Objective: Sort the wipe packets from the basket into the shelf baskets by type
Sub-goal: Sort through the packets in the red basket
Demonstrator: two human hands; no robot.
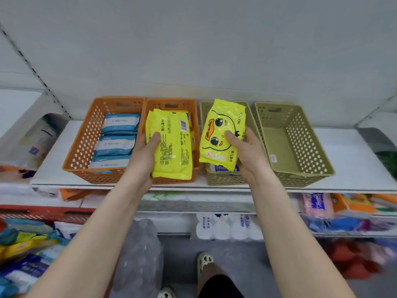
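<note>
four perforated baskets are sitting side by side along the front edge of the white shelf (pixel 354 155). the left grip (pixel 143 157) is grasping a yellow wipe packet (pixel 171 147) by its left edge, thumb on top, with the printed back and barcode facing up. this packet is lying over the second orange basket (pixel 171 101), above more yellow packets (pixel 190 120) inside; whether it is touching them i cannot tell. the right grip (pixel 250 157) is grasping a duck-face packet (pixel 221 130), also yellow, by its right edge, thumb pressing on the front. that packet is hovering tilted over the first olive basket (pixel 221 179), where a white and blue packet (pixel 223 168) is showing beneath it. the first orange basket (pixel 74 162), towards the shelf's left end, is holding three blue and white packets (pixel 117 145) in a row. the second olive basket (pixel 305 151) is standing towards the right end. below the shelf's left end a red basket (pixel 43 212) is holding mixed packets, too blurred to tell apart.
</note>
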